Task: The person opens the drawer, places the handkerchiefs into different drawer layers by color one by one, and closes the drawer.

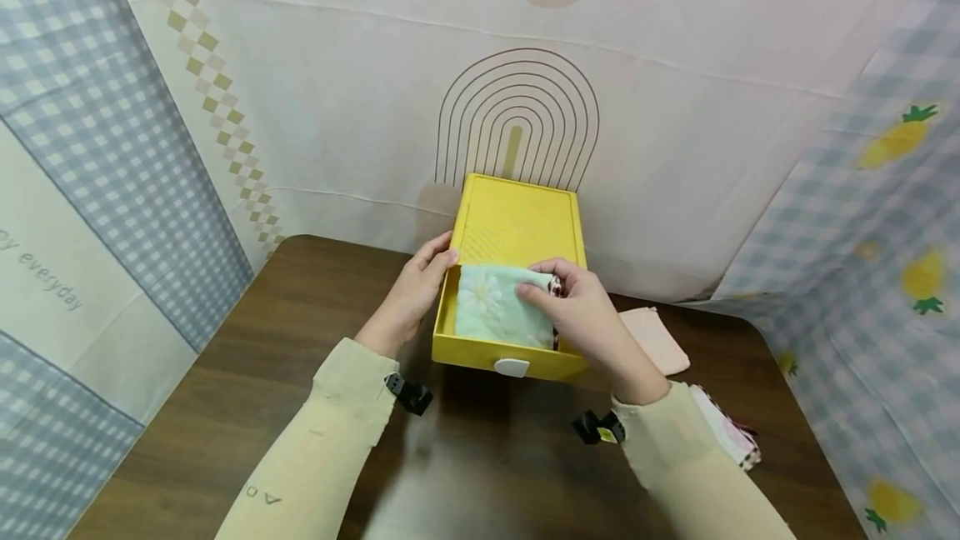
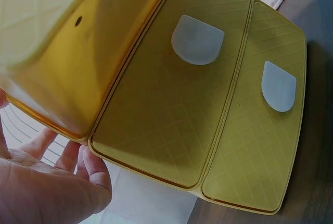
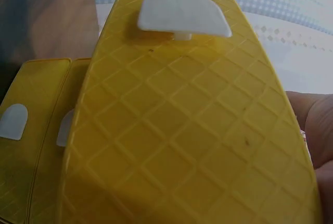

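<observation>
A yellow drawer cabinet [image 1: 517, 219] stands against the back wall, its top drawer [image 1: 472, 348] pulled out toward me. In that drawer lies a folded mint-green towel [image 1: 487, 307] with a white flower and a brown patterned edge at its right. My right hand [image 1: 581, 307] pinches the towel's right part, thumb on top; its other fingers are partly hidden. At the cabinet's left side, my left hand [image 1: 412, 294] rests with its fingers along the wall and its thumb by the top front edge. The left wrist view shows that hand's fingertips [image 2: 96, 169] against the side.
Two lower drawers [image 2: 171, 104] are shut, each with a white pull tab. On the brown table [image 1: 300, 340], right of the cabinet, lie a pale pink cloth [image 1: 654, 340] and a folded white-pink cloth [image 1: 723, 427] with a patterned edge. Printed fabric walls surround the table.
</observation>
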`<state>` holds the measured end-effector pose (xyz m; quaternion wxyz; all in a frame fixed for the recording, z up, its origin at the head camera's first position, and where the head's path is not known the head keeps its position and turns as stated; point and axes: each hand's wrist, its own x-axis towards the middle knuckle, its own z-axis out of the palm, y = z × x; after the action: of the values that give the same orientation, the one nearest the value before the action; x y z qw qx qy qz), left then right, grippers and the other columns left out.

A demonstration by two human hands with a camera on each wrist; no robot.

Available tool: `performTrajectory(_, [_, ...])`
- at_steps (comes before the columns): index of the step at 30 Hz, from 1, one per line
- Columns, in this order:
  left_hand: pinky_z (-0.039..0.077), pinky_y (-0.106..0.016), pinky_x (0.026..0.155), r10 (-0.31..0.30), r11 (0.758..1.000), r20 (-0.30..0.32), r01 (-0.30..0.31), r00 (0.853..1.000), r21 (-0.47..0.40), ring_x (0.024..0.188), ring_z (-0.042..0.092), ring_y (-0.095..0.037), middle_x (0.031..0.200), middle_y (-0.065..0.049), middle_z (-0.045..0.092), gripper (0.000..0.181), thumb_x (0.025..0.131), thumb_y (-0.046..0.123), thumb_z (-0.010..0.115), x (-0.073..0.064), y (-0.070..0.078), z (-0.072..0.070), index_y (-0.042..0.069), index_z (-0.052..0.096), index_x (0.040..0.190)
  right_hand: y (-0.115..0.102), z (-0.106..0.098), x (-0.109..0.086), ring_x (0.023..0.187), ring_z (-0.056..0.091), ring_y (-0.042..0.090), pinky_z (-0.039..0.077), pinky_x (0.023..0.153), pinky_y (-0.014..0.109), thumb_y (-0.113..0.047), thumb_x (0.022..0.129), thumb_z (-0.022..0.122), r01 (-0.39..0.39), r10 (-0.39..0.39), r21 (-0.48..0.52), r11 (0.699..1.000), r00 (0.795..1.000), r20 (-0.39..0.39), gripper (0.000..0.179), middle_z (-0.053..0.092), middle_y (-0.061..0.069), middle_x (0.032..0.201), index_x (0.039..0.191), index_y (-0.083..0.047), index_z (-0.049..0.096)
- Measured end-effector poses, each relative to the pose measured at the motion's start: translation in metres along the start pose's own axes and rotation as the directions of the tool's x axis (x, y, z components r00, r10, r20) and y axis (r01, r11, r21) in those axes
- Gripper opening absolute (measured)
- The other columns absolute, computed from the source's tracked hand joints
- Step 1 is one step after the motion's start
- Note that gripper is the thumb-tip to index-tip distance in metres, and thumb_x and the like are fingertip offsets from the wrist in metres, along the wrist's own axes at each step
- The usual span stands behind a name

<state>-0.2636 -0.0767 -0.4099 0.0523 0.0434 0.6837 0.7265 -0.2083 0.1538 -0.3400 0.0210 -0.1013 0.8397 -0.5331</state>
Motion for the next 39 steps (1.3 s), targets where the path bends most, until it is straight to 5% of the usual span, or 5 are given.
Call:
performTrajectory(15, [0.033,-0.043,0.107,0.001,1.0,0.009,-0.001,1.0,-0.009,0.129,0.042,-0.019,0.145,0.006,0.042,0.049,0.098,0.044,0.053,-0.002,0.001,0.001,0.034,0.043,0.144,0.0,-0.002,-0.004,0.067,0.046,0.021,0.042,0.053,0.03,-0.026,0.09,0.071,0.045,-0.046,-0.254,0.966,0.999,0.002,0.019,0.053,0.006,0.076,0.103,-0.013,0.066])
performTrajectory(23, [0.032,-0.043,0.107,0.003,1.0,0.009,-0.003,1.0,-0.007,0.128,0.042,-0.019,0.144,0.006,0.042,0.049,0.097,0.044,0.053,-0.001,0.001,0.002,0.034,0.044,0.144,-0.002,-0.012,-0.01,0.079,0.055,0.019,0.047,0.069,0.035,-0.027,0.09,0.069,0.057,-0.095,-0.336,0.94,0.991,-0.096,0.022,0.063,0.001,0.091,0.109,-0.015,0.066])
performTrajectory(32, [0.031,-0.041,0.108,-0.025,1.0,0.036,0.025,0.999,0.011,0.132,0.039,-0.021,0.149,-0.002,0.038,0.05,0.101,0.033,0.048,-0.021,0.03,0.005,0.023,0.038,0.149,0.005,-0.03,-0.016,0.086,0.062,0.016,0.051,0.076,0.032,-0.032,0.091,0.068,0.067,-0.111,-0.259,0.964,0.981,-0.159,0.031,0.067,0.001,0.098,0.112,-0.009,0.065])
performTrajectory(39, [0.031,-0.041,0.108,-0.016,1.0,0.021,0.016,1.0,0.012,0.131,0.04,-0.021,0.148,-0.002,0.039,0.05,0.101,0.032,0.048,-0.024,0.031,0.006,0.021,0.038,0.149,0.005,-0.033,-0.027,0.087,0.062,0.023,0.052,0.072,0.026,-0.047,0.086,0.07,0.044,-0.067,-0.143,0.989,0.985,-0.16,0.045,0.067,0.004,0.099,0.113,-0.01,0.066])
